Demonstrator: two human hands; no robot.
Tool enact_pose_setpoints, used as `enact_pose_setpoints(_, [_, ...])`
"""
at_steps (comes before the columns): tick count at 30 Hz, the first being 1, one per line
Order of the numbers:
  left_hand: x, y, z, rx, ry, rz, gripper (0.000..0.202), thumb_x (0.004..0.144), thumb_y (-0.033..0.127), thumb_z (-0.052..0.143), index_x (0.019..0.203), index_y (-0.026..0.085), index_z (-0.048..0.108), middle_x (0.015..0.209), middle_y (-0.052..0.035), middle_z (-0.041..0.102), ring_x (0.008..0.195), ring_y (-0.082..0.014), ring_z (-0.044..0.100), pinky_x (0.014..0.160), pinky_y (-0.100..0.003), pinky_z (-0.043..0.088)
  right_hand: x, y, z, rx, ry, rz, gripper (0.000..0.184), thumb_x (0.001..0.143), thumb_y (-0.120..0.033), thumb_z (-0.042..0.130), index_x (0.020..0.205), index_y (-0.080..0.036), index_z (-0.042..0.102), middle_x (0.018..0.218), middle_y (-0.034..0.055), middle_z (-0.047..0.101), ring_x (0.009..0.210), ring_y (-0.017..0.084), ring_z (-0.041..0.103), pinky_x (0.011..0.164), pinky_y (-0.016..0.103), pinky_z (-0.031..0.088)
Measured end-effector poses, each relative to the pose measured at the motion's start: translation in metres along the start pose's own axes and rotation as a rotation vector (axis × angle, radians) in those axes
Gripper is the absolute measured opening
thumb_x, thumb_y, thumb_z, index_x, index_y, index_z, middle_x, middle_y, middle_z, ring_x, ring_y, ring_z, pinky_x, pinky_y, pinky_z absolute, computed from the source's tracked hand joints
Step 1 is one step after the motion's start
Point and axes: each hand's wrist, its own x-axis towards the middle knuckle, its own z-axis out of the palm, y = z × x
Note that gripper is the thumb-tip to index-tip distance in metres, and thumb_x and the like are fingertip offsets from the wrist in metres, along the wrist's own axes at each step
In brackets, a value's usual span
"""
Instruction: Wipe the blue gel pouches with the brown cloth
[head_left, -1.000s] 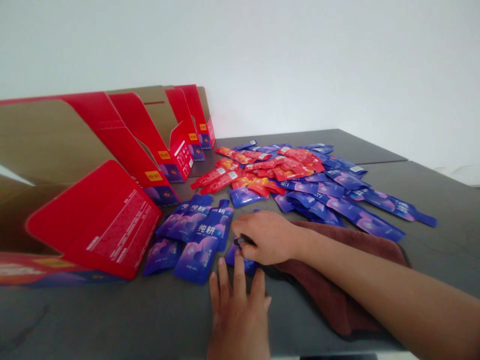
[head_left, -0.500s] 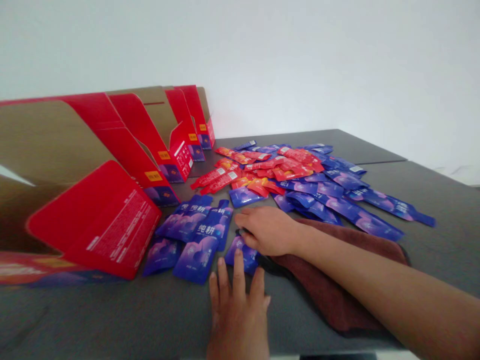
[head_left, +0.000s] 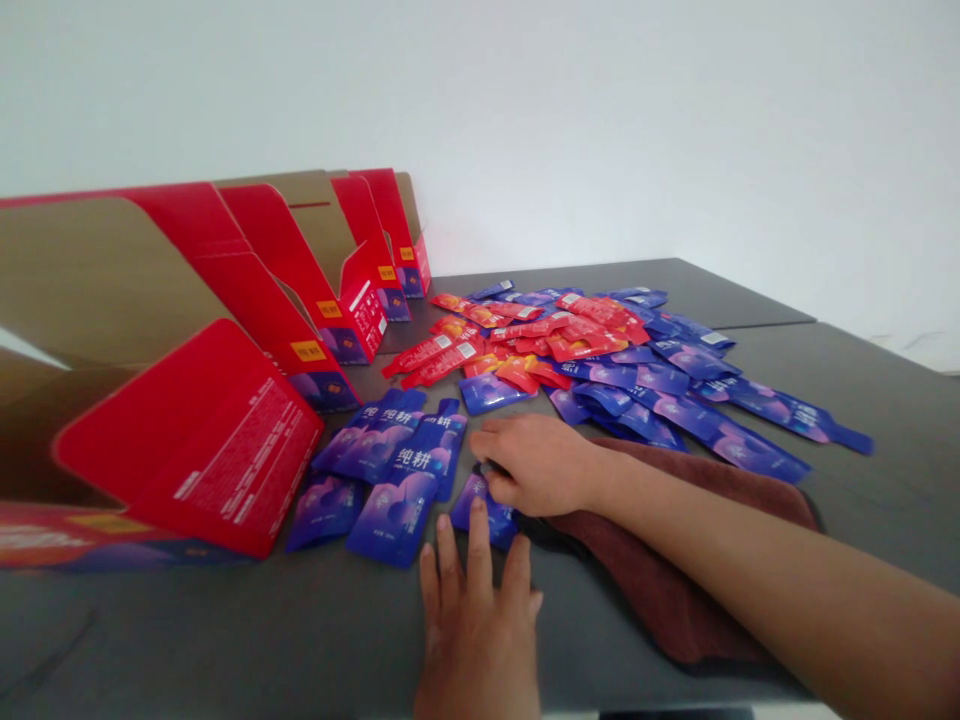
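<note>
A small blue pouch lies flat on the dark desk, near the front edge, just beside a fanned stack of larger blue pouches and touching the corner of a brown cloth. It is covered at its far end by the right hand, fingers curled down onto it. Whether the pouch is actually pinched or only pressed can't be told, as the thumb is hidden. The left hand is laid palm-down w/ fingers spread apart, nothing gripped, middle fingertip touching the pouch's near edge.

Handling, as judged: a thin foil/plastic sachet, very light, floppy, prob. slippery on the smooth desk and hard to lift from flat. An edge or corner would best be pinched, or the pouch slid to the cloth or desk edge first. Not fragile, but creasing is possible if squeezed mid-body.

Writing: "纯耕" is printed in white on the stacked blue pouches. Smaller text below it can't be read. Open red boxes at left carry a block of white small print on the nearest flap, plus yellow labels further back; all too small to read. Red pouches and more blue pouches are scattered further back on the desk, white label patches seen on some, illegible.
</note>
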Motion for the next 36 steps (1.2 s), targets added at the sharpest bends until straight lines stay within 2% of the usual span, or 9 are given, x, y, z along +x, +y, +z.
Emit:
enact_pose_setpoints(5, [0.002,0.004,-0.002,0.008,0.023,-0.024,0.029,0.08,0.023,0.062,0.107,0.028,0.071,0.135,-0.0119,0.058,0.12,-0.0439,0.054,0.09,-0.063,0.051,0.0,-0.001,-0.001,0.02,-0.03,-0.038,0.017,0.081,-0.028,0.048,0.092,-0.018,0.057,0.09,0.0053,0.064,0.074,0.017,0.056,0.06,0.028,0.031])
enact_pose_setpoints(7, [0.004,0.011,-0.006,-0.009,0.027,-0.112,0.028,0.078,0.022,0.064,0.105,0.026,0.072,0.135,-0.0117,0.058,0.122,-0.0442,0.051,0.095,-0.063,0.048,0.0,-0.002,-0.001,0.03,-0.028,-0.059,0.017,0.081,-0.028,0.048,0.091,-0.019,0.057,0.089,0.0049,0.064,0.072,0.016,0.055,0.059,0.028,0.03])
enact_pose_setpoints(10, [0.006,0.019,-0.01,-0.041,0.032,-0.169,0.027,0.077,0.02,0.065,0.102,0.025,0.072,0.135,-0.0116,0.058,0.125,-0.0433,0.049,0.098,-0.062,0.045,-0.001,-0.003,-0.001,0.07,-0.009,-0.098,0.013,0.079,-0.028,0.049,0.086,-0.019,0.056,0.086,0.0035,0.063,0.071,0.016,0.054,0.058,0.028,0.03])
enact_pose_setpoints(17, [0.005,0.018,-0.01,-0.041,0.031,-0.181,0.026,0.077,0.019,0.064,0.101,0.025,0.073,0.134,-0.01,0.059,0.125,-0.0429,0.049,0.099,-0.062,0.045,-0.002,-0.004,-0.004,0.139,-0.018,-0.161,0.009,0.077,-0.027,0.051,0.08,-0.019,0.055,0.082,0.0019,0.063,0.071,0.015,0.054,0.058,0.027,0.032])
enact_pose_setpoints(23, [0.003,0.009,-0.004,-0.018,0.014,-0.036,0.027,0.08,0.023,0.061,0.105,0.028,0.072,0.133,-0.0108,0.06,0.12,-0.0423,0.054,0.091,-0.063,0.05,-0.002,-0.005,-0.004,0.136,-0.016,-0.142,0.011,0.077,-0.027,0.051,0.082,-0.019,0.057,0.084,0.0027,0.064,0.071,0.015,0.054,0.059,0.027,0.032])
enact_pose_setpoints(25, [0.004,0.013,-0.006,-0.02,0.009,-0.147,0.028,0.079,0.022,0.063,0.105,0.026,0.072,0.134,-0.0118,0.059,0.123,-0.0432,0.05,0.097,-0.065,0.045,-0.002,-0.005,-0.003,0.127,-0.022,-0.127,0.012,0.078,-0.027,0.051,0.084,-0.019,0.057,0.084,0.0031,0.064,0.072,0.015,0.055,0.059,0.027,0.033])
enact_pose_setpoints(28, [0.007,0.022,-0.013,-0.046,0.011,-0.208,0.028,0.078,0.02,0.064,0.104,0.026,0.073,0.133,-0.0116,0.06,0.125,-0.0433,0.049,0.1,-0.064,0.042,-0.001,-0.006,-0.003,0.098,-0.035,-0.083,0.016,0.08,-0.029,0.05,0.088,-0.018,0.059,0.087,0.0042,0.065,0.074,0.016,0.058,0.06,0.027,0.034])
enact_pose_setpoints(36, [0.009,0.024,-0.017,-0.066,0.007,-0.218,0.028,0.078,0.018,0.064,0.104,0.027,0.073,0.135,-0.0118,0.059,0.126,-0.0439,0.049,0.099,-0.064,0.044,0.0,-0.003,-0.004,-0.028,-0.036,0.057,0.021,0.082,-0.029,0.048,0.096,-0.018,0.059,0.094,0.0068,0.067,0.076,0.019,0.061,0.058,0.029,0.033])
